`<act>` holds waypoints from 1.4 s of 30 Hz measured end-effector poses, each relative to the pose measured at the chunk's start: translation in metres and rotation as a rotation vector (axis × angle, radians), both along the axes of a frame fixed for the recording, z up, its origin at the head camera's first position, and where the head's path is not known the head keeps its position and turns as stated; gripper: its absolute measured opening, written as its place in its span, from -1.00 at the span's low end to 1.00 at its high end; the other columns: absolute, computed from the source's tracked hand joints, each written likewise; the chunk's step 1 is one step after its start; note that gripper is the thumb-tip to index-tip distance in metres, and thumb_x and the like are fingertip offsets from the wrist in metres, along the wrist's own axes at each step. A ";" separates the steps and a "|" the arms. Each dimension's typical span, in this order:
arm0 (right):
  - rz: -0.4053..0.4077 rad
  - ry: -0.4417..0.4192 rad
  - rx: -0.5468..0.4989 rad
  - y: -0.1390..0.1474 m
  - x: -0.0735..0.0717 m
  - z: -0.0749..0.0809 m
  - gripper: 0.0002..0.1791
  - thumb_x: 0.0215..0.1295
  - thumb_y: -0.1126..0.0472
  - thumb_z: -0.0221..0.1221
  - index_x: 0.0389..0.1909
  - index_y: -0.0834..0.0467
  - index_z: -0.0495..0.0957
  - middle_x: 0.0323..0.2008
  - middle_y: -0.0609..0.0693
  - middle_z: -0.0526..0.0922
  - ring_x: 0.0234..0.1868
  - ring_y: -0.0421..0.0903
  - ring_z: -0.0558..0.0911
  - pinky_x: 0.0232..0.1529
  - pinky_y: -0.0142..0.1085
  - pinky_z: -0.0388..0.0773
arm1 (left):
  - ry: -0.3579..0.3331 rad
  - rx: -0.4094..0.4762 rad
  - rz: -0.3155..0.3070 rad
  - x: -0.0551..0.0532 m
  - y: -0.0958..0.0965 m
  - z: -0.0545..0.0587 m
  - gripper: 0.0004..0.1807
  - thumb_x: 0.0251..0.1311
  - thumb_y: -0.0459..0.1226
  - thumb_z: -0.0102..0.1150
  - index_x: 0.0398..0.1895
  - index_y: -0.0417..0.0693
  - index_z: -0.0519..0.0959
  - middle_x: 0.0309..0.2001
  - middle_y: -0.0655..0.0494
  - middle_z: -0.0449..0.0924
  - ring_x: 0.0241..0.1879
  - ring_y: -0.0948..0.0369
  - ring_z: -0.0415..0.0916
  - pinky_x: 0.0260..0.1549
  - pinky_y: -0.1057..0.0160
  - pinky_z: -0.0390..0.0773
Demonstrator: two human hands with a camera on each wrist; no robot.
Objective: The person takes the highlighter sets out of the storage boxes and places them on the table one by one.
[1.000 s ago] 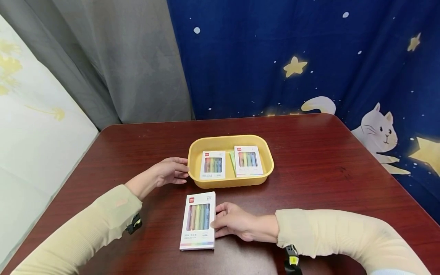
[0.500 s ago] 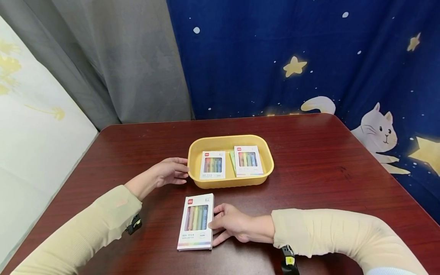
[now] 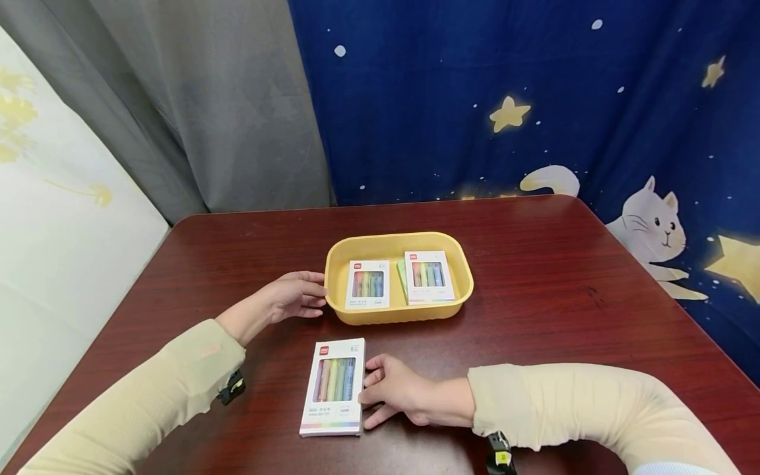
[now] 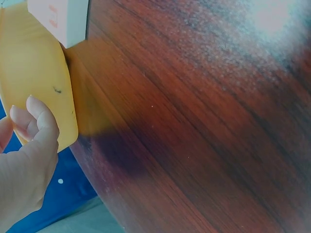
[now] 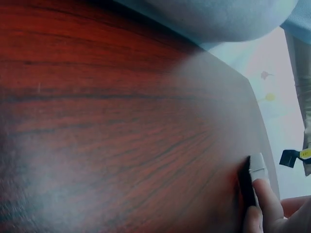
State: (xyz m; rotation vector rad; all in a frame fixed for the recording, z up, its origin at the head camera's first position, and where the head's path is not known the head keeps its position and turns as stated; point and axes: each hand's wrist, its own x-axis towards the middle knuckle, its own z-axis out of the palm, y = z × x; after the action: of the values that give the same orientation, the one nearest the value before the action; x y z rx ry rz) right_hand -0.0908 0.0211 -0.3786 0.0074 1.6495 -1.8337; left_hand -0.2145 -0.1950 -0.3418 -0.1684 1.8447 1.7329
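A white box of highlighters [image 3: 334, 389], its window showing several pastel pens, lies face up near the table's front. At its right long edge is my right hand [image 3: 396, 390], fingers spread and thumb tip at the edge. In the right wrist view the box [image 5: 258, 167] is seen nearly edge-on beside the fingers. My left hand [image 3: 295, 297] has relaxed fingers, their tips at the left end of a yellow tray [image 3: 404, 317]. The left wrist view shows the hand [image 4: 34, 141] beside the tray wall [image 4: 34, 58].
Inside the tray lie two smaller-looking white highlighter boxes, one on the left [image 3: 368, 302] and one on the right [image 3: 429, 294]. A green edge [image 3: 402, 274] shows beside the right one. The tray sits mid-table on the dark red wooden table [image 3: 552, 277]; curtains hang behind.
The highlighter box in front has shifted slightly left and toward the person. My right hand's fingers have spread and drawn back to its edge. The left hand and tray stay put.
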 end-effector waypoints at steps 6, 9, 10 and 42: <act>0.011 -0.002 -0.008 0.002 0.000 0.003 -0.36 -0.06 0.62 0.08 0.10 0.48 0.07 -0.31 0.11 0.31 -0.46 -0.08 0.51 -0.42 -0.10 0.63 | 0.002 -0.003 0.000 0.000 0.001 0.000 -0.44 0.22 -0.43 -0.08 0.28 -0.33 0.05 -0.37 0.09 0.50 -0.44 0.28 0.50 -0.34 0.27 0.58; 0.022 -0.004 -0.007 0.003 -0.001 0.003 -0.36 -0.09 0.60 0.09 0.09 0.46 0.09 -0.31 0.11 0.32 -0.46 -0.09 0.50 -0.44 -0.09 0.62 | 0.004 -0.008 0.002 0.000 0.000 0.000 -0.45 0.23 -0.42 -0.07 0.27 -0.32 0.06 -0.37 0.09 0.50 -0.44 0.29 0.50 -0.34 0.27 0.58; 0.027 -0.004 -0.005 0.003 -0.001 0.003 -0.36 -0.09 0.59 0.09 0.09 0.46 0.09 -0.30 0.11 0.32 -0.46 -0.09 0.49 -0.44 -0.09 0.62 | 0.005 -0.009 0.002 -0.001 0.000 0.000 -0.45 0.23 -0.42 -0.07 0.27 -0.32 0.06 -0.37 0.09 0.50 -0.44 0.29 0.50 -0.33 0.27 0.59; 0.116 -0.021 0.013 0.004 -0.017 0.010 -0.41 -0.04 0.55 0.08 0.09 0.37 0.16 -0.24 0.14 0.37 -0.36 -0.05 0.45 -0.39 -0.02 0.59 | 0.005 -0.009 -0.003 0.001 0.000 -0.001 -0.44 0.23 -0.41 -0.06 0.29 -0.31 0.06 -0.35 0.09 0.50 -0.40 0.27 0.51 -0.31 0.27 0.58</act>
State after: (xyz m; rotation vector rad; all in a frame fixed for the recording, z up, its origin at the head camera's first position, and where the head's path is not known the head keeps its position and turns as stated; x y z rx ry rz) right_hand -0.1080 0.0253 -0.3689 -0.0623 1.6135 -1.7305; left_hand -0.2132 -0.1953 -0.3427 -0.1650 1.8562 1.7247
